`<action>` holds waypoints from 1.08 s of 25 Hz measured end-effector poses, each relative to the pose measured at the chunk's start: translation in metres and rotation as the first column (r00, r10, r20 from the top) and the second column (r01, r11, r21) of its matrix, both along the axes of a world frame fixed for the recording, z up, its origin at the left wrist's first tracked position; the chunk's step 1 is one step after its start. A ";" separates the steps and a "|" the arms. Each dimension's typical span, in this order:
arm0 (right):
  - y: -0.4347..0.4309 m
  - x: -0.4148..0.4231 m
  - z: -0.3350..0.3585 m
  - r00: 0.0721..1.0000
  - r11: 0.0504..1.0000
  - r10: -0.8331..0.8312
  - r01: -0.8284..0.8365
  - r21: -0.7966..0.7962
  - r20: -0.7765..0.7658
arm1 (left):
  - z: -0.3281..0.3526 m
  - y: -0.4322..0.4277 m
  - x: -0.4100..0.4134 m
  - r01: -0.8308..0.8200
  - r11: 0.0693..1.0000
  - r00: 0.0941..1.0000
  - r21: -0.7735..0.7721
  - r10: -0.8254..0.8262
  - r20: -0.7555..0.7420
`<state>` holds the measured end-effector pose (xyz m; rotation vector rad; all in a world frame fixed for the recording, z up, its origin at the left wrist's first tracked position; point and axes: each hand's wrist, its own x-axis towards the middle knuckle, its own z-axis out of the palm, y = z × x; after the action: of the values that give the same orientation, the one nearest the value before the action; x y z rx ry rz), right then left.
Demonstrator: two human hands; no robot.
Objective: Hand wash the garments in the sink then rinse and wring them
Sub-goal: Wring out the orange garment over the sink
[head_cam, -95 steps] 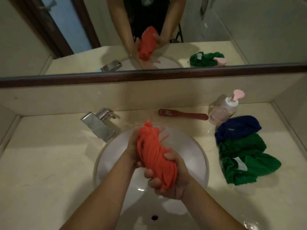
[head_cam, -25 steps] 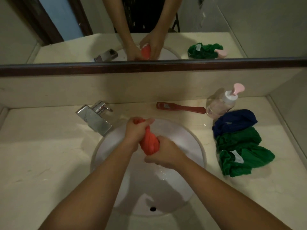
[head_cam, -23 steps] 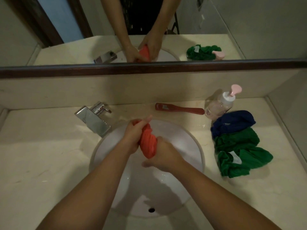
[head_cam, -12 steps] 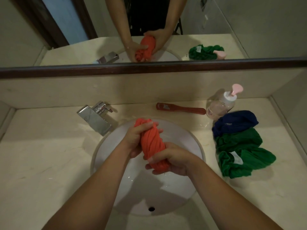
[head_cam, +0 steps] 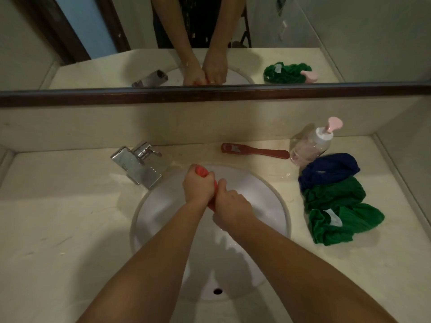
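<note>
The red garment [head_cam: 201,170] is gripped tight by the left hand [head_cam: 198,185] and the right hand [head_cam: 231,206] above the white sink [head_cam: 163,206]. A blue garment [head_cam: 328,170] and a green garment [head_cam: 338,213] are piled on the counter [head_cam: 58,229] beside it.

Red brush [head_cam: 254,152], pump bottle [head_cam: 311,146] beside it, chrome faucet [head_cam: 137,165], mirror [head_cam: 349,31] above

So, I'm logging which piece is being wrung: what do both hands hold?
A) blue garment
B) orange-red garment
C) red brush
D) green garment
B: the left hand and right hand both grip the orange-red garment over the sink.
</note>
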<state>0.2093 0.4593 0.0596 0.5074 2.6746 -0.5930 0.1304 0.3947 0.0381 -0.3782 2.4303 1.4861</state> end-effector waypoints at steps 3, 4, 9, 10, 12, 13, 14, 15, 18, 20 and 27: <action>0.011 0.000 -0.009 0.973 0.912 -0.172 0.216 -0.349 0.152 | 0.001 0.003 0.000 0.055 0.998 0.998 0.000 -0.055 -0.024; 0.016 0.001 -0.005 0.944 0.793 -0.238 0.325 -0.516 0.229 | 0.002 0.002 0.001 0.113 0.993 0.994 0.030 -0.113 -0.015; 0.046 0.021 0.017 0.829 0.183 -0.226 0.551 -0.814 0.511 | 0.046 -0.024 -0.013 0.290 0.744 0.821 0.602 -0.516 0.243; 0.049 0.026 0.019 0.827 0.041 -0.161 0.551 -0.833 0.539 | 0.053 -0.036 -0.020 0.330 0.623 0.765 0.709 -0.617 0.185; 0.049 0.033 0.021 0.854 -0.232 0.007 0.507 -0.830 0.520 | 0.067 -0.055 -0.024 0.450 0.523 0.733 0.724 -0.679 0.034; 0.046 0.035 0.020 0.873 -0.350 0.092 0.478 -0.806 0.478 | 0.069 -0.059 -0.021 0.493 0.561 0.770 0.665 -0.638 -0.033; 0.041 0.035 0.017 0.889 -0.438 0.171 0.456 -0.775 0.426 | 0.069 -0.059 -0.017 0.502 0.616 0.814 0.607 -0.574 -0.091; 0.036 0.036 0.015 0.896 -0.495 0.244 0.445 -0.747 0.372 | 0.066 -0.056 -0.012 0.483 0.644 0.845 0.593 -0.520 -0.124; 0.019 0.035 0.007 0.876 -0.608 0.391 0.475 -0.636 0.281 | 0.059 -0.047 -0.005 0.402 0.543 0.843 0.737 -0.535 -0.065; 0.014 0.036 -0.001 0.869 -0.655 0.417 0.491 -0.573 0.268 | 0.061 -0.046 -0.006 0.380 0.447 0.789 0.810 -0.614 -0.031; 0.027 0.035 0.030 0.916 -0.239 0.118 0.401 -0.884 0.384 | 0.080 -0.035 -0.014 0.365 0.724 0.879 0.586 -0.475 0.039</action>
<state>0.2446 0.4860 0.0894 0.2983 0.8884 -2.1752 0.1167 0.3602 0.1183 0.1589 1.6539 1.7482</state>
